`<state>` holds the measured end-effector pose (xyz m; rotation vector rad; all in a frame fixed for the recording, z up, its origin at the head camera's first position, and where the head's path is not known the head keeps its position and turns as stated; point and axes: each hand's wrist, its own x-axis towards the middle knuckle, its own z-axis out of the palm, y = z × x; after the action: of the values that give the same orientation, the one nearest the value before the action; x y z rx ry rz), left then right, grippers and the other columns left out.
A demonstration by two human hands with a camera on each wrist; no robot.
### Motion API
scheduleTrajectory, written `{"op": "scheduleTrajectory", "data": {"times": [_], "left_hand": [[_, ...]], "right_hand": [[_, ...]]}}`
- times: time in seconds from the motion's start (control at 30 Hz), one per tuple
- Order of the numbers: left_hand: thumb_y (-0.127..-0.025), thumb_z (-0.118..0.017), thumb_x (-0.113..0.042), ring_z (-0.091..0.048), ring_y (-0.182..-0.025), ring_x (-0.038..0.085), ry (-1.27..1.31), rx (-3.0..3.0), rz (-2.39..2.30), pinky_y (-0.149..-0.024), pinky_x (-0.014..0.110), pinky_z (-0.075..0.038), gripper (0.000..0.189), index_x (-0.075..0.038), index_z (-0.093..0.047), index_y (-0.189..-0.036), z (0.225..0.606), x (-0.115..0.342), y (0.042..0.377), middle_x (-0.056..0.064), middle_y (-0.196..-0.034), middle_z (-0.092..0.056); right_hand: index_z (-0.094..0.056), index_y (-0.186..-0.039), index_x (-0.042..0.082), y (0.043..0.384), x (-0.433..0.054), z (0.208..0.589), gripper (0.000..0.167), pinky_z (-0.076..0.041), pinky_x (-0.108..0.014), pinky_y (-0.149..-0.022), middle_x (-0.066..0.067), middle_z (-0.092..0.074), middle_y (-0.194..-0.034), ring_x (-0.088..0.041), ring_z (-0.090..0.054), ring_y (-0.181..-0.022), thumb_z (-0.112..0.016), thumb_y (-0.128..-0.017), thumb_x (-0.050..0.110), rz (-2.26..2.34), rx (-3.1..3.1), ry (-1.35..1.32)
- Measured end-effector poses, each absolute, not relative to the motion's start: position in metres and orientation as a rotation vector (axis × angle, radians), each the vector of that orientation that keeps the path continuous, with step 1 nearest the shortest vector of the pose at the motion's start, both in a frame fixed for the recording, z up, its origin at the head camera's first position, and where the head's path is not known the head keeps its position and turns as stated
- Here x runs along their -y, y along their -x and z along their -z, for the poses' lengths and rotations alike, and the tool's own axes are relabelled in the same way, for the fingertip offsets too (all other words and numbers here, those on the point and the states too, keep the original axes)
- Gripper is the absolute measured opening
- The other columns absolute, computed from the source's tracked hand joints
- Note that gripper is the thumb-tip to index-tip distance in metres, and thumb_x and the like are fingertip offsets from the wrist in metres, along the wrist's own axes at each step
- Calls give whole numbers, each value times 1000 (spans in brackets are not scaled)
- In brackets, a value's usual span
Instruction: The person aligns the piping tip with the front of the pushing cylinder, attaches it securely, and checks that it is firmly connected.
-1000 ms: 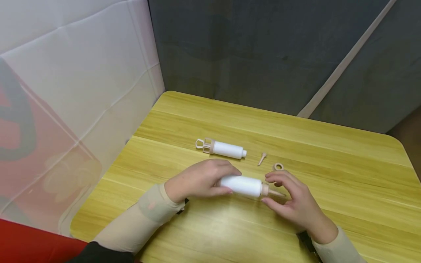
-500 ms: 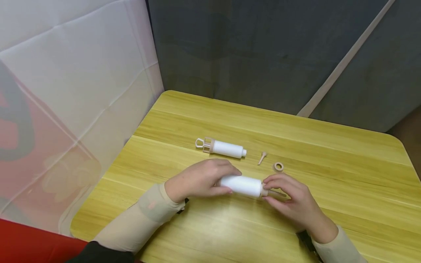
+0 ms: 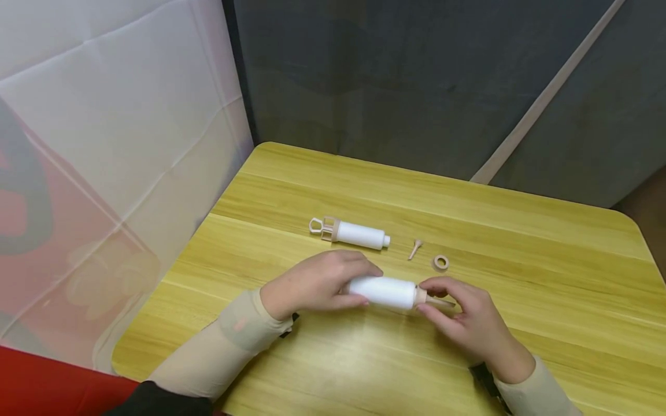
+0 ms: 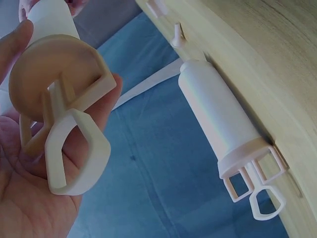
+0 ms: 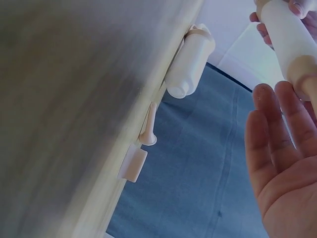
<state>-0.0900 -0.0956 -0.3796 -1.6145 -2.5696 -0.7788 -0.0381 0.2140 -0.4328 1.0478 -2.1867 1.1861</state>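
Note:
In the head view, a large syringe (image 3: 382,292) with a white barrel lies across my hands. My left hand (image 3: 322,283) grips its rear end, thumb on the near side and fingers over the top. The left wrist view shows its beige end cap (image 4: 54,74) and white plunger ring (image 4: 79,153) against the palm. My right hand (image 3: 470,315) pinches the beige collar (image 3: 420,296) at the front with thumb and index finger. A thin tapered nozzle (image 3: 441,302) points right from the collar, under that hand. The other right fingers look nearly straight in the right wrist view.
A second white syringe (image 3: 361,236) lies behind the hands, its plunger ring to the left and no nozzle on its tip. To its right lie a small beige nozzle (image 3: 415,249) and a beige ring (image 3: 440,263). A grey curtain (image 3: 364,86) hangs beyond the wooden table (image 3: 520,242).
The right thumb and index finger have closed in from either side onto the collar, and the right hand has shifted slightly. The left hand and the syringe stay nearly where they were.

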Motion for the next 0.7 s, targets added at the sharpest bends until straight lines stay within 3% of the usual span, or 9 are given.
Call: {"op": "scheduleTrajectory", "data": {"times": [0.17,0.33,0.57,0.7], "left_hand": [[-92,-86,-21,-69,-108,18,1622,2542,783,-95,33,-56,39,-6,-72,-126,380,95,89,7,-121,-74],[-92,-86,-22,-69,-108,18,1620,2547,780,-94,33,-57,39,-6,-73,-126,379,95,89,7,-121,-74],[-94,-85,-23,-68,-107,18,1599,2576,785,-94,33,-56,40,-6,-72,-127,377,96,89,6,-121,-74],[-94,-85,-23,-69,-108,19,1604,2579,780,-95,34,-56,40,-6,-72,-127,377,96,90,6,-122,-74]], "right_hand": [[-75,-118,7,36,-216,430,35,-59,-20,-76,-2,-80,-99,-10,-76,-86,-71,-105,38,-1193,2250,-1008],[-74,-122,6,34,-217,430,28,-60,-22,-75,-4,-80,-101,-11,-77,-88,-78,-100,22,-1248,2319,-979],[-74,-118,2,37,-216,431,44,-59,-20,-79,-12,-75,-113,-17,-72,-100,-78,-98,41,-1294,2189,-1034],[-74,-112,-2,40,-214,433,41,-59,-21,-86,-20,-72,-114,-17,-70,-107,-81,-96,35,-1292,2090,-1150]]}}
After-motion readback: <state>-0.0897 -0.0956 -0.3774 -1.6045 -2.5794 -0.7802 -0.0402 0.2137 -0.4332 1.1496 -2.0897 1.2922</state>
